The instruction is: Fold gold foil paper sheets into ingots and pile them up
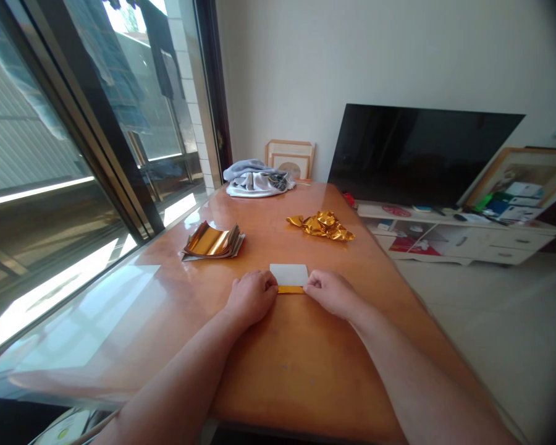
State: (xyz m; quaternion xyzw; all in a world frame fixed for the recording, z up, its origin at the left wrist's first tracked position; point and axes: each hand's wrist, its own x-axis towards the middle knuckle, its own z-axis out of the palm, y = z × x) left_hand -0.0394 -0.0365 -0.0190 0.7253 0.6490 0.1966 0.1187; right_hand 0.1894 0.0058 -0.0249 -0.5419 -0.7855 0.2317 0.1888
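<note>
A white-backed sheet of gold foil paper (288,275) lies flat on the wooden table (296,371), with a narrow gold strip (290,289) folded along its near edge. My left hand (252,298) holds the sheet's left end, and my right hand (331,293) holds its right end. The fingers of both hands rest on the fold and hide its ends. Farther up the table, a curled stack of gold foil sheets (212,242) lies to the left, and a crumpled gold foil piece (322,225) lies to the right.
A bunched grey cloth (257,179) lies at the far end of the glossy table. A large window (97,142) runs along the left side. To the right, a flat-screen TV (421,154) stands on a white cabinet (458,238) beside the table, with a tiled floor (491,321) below.
</note>
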